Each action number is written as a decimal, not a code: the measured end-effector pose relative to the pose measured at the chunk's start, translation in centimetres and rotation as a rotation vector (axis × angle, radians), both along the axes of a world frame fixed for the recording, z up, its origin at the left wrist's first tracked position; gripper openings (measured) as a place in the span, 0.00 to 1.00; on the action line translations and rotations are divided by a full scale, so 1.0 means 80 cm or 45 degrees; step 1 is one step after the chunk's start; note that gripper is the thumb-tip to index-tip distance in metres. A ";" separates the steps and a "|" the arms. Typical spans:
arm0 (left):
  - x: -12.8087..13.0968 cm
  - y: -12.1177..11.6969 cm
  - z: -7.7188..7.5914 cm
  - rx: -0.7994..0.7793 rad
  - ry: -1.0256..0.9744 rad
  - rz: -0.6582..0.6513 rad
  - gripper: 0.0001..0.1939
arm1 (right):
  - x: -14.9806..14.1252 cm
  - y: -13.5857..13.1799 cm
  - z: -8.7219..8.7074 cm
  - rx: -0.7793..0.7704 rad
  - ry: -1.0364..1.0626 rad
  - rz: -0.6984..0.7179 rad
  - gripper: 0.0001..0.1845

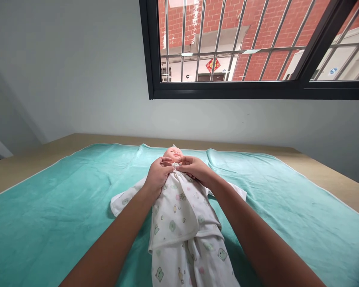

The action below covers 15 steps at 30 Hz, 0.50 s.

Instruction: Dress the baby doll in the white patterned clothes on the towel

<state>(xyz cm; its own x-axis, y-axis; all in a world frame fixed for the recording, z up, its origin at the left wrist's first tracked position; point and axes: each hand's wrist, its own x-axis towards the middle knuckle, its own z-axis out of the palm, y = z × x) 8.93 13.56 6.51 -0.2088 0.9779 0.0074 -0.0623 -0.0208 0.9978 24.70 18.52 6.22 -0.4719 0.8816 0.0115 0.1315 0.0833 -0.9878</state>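
Note:
A baby doll (pixel 174 152) lies on its back on a teal blanket (pixel 62 207), head toward the wall. It wears a white romper (pixel 179 223) printed with small animals. My left hand (pixel 158 174) and my right hand (pixel 196 169) meet at the romper's neckline just below the doll's chin. Both hands have the fingers pinched together on the collar fabric. The romper's front flap hangs partly loose over the belly.
The blanket covers a light wooden surface (pixel 332 175) that reaches a pale wall. Above the wall sits a black-framed barred window (pixel 227 89) looking onto a brick building.

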 end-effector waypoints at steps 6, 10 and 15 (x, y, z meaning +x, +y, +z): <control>-0.003 -0.001 -0.001 0.038 -0.163 -0.117 0.17 | 0.003 -0.002 0.005 0.010 -0.001 0.036 0.18; -0.001 -0.004 0.001 0.053 -0.093 -0.092 0.17 | 0.004 -0.002 0.004 0.006 0.014 0.048 0.18; 0.001 -0.002 0.001 0.068 -0.004 -0.062 0.13 | 0.000 0.000 0.003 -0.007 0.020 0.001 0.14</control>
